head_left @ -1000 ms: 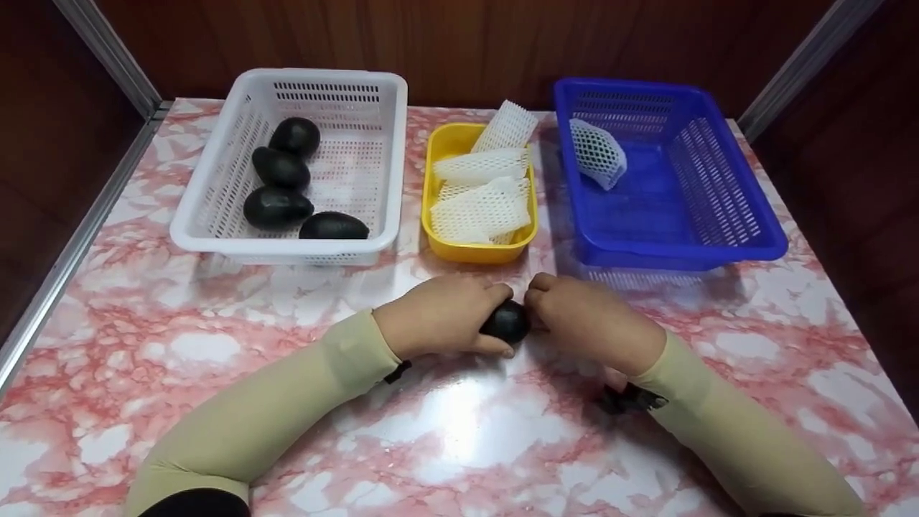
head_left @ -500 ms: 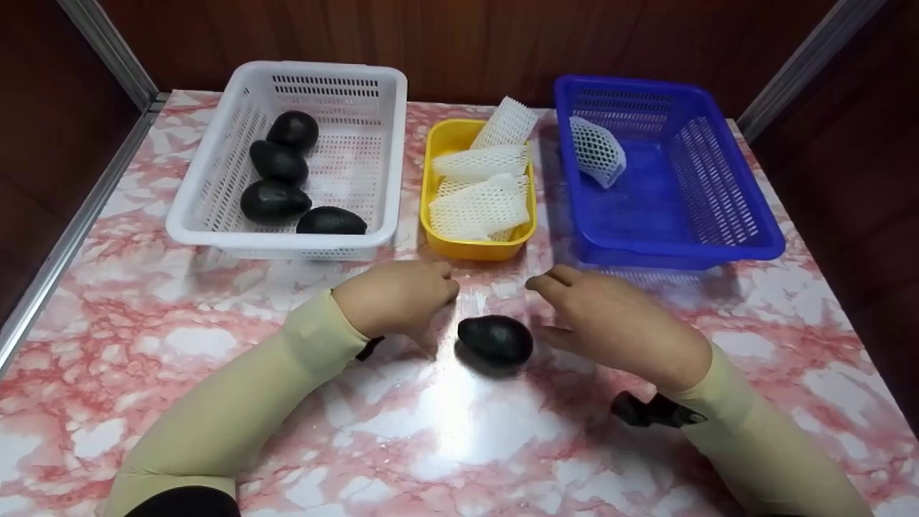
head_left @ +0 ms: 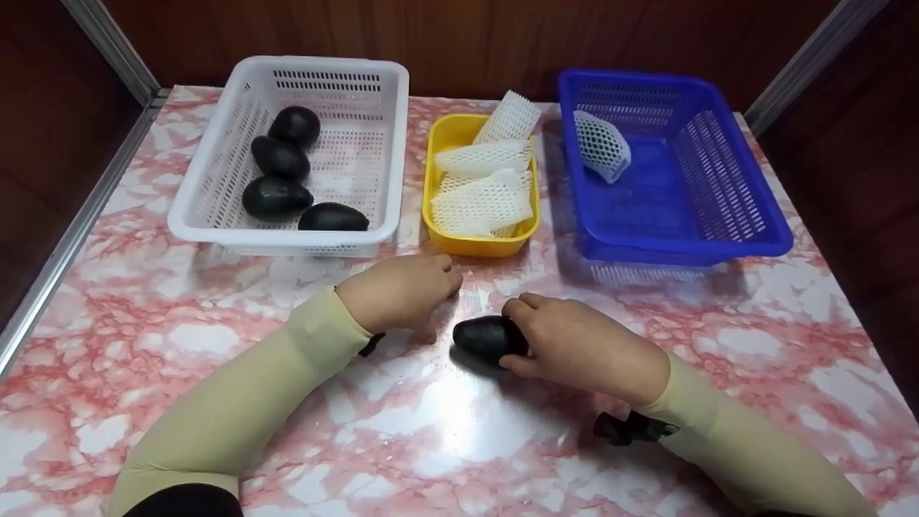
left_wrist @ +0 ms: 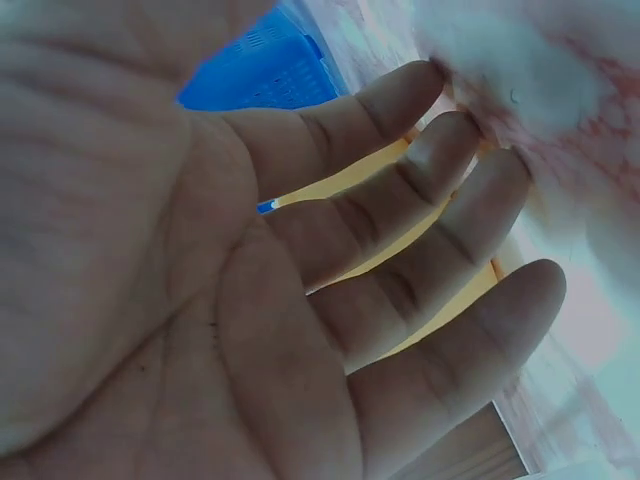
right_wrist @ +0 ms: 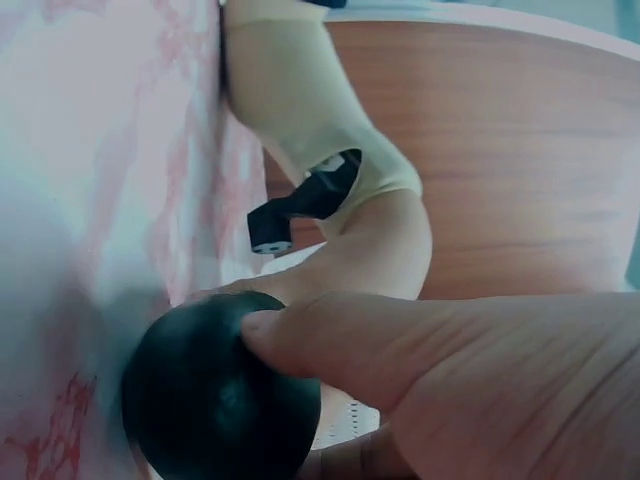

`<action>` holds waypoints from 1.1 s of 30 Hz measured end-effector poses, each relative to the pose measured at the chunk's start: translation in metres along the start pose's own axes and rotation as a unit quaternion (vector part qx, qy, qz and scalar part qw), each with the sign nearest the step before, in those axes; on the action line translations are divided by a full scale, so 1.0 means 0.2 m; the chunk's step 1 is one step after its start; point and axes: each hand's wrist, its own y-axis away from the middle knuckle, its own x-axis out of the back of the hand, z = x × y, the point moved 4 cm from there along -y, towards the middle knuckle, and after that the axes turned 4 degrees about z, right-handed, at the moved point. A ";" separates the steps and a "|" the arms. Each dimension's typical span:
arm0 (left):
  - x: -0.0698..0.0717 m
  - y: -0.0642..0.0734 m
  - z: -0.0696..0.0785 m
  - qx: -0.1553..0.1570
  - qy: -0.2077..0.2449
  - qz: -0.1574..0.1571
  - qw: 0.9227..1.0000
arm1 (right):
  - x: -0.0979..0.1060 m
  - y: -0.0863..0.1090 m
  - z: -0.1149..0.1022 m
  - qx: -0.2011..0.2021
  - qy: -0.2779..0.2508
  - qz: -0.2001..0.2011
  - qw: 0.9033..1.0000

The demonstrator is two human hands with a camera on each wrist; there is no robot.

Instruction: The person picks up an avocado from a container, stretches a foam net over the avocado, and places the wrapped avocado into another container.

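Note:
A dark avocado (head_left: 482,339) lies on the marbled table in front of the yellow box. My right hand (head_left: 585,345) grips its right end, thumb on the near side and fingers on the far side. The right wrist view shows the thumb pressed on the dark skin of the avocado (right_wrist: 205,400). To the left, my left hand (head_left: 398,293) is apart from the avocado, holding nothing. Its fingers (left_wrist: 400,250) are spread and relaxed in the left wrist view.
A white basket (head_left: 179,208) at the back left holds several avocados (head_left: 276,197). The yellow box (head_left: 477,248) between the baskets holds white foam net sleeves (head_left: 484,201). In the blue basket (head_left: 682,248) at the back right lies one net-sleeved avocado (head_left: 599,146).
My left hand has let go of the avocado and drawn back left. The right hand first moved away, then came back left and took hold of the avocado's right end.

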 end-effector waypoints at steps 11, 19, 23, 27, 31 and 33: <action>0.06 -0.02 0.01 -0.010 0.019 -0.019 1.000 | 0.00 -0.01 0.05 -0.017 0.006 0.053 0.998; 0.41 -0.10 0.06 -0.036 0.053 0.051 0.997 | -0.02 -0.02 0.03 -0.012 0.005 0.049 0.999; 0.58 -0.26 0.02 -0.019 0.038 0.080 0.996 | -0.02 -0.02 0.01 -0.007 0.014 0.055 0.998; 0.70 -0.45 -0.11 0.044 0.056 0.091 0.993 | -0.03 -0.02 0.01 -0.005 0.016 0.055 0.998; 0.74 -0.64 -0.26 0.120 0.082 0.132 0.981 | -0.03 -0.02 0.01 -0.012 0.012 0.047 0.999; 0.73 -0.72 -0.32 0.152 0.097 0.150 0.972 | -0.03 -0.03 0.01 -0.017 0.010 0.039 0.999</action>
